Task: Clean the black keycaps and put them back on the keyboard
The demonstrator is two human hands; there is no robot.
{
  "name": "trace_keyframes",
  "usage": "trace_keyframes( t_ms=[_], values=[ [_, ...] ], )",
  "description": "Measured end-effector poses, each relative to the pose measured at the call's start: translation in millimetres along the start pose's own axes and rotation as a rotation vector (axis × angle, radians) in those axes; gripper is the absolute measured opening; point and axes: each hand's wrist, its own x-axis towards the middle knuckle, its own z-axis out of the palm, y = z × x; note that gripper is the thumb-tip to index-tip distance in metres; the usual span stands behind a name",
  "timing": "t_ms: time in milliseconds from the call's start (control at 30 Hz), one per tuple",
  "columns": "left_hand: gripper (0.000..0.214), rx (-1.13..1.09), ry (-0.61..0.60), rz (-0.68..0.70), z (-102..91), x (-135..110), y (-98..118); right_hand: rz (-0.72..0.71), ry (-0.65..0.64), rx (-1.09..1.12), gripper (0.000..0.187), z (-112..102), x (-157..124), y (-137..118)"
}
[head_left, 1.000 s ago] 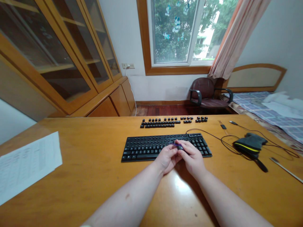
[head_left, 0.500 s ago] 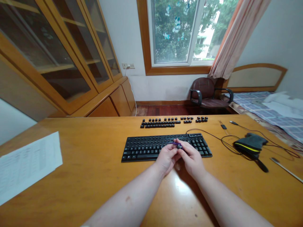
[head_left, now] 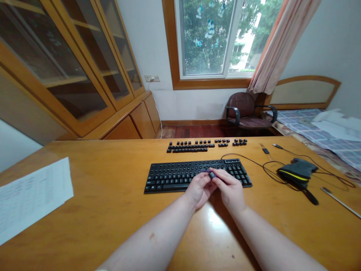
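Wooden desk [head_left: 113, 180] below a window, black keyboard [head_left: 175, 176] lying across the middle. Left hand [head_left: 199, 190] and right hand [head_left: 231, 190] meet fingertip to fingertip over the keyboard's near edge, right of centre. Both pinch a small dark piece [head_left: 211, 174] with a purple part, held just above the keys between the thumbs and forefingers. Loose keycaps [head_left: 194, 146] in rows beyond the keyboard, well apart.

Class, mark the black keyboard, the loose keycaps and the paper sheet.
black keyboard [head_left: 172, 177], head view, its left keys
loose keycaps [head_left: 191, 147], head view, the long row
paper sheet [head_left: 31, 195], head view, its centre
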Motion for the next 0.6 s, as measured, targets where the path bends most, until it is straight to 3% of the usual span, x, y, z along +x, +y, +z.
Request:
trace_keyframes(
  t_ms=[167,600],
  values=[
    [0.023,0.072,-0.016,-0.032,-3.7,2,2,0.144,-0.02,0.026,0.022,-3,4,1],
    [0.022,0.075,-0.026,-0.039,-3.4,1,1,0.224,-0.104,0.099,0.017,-10,16,-6]
  ],
)
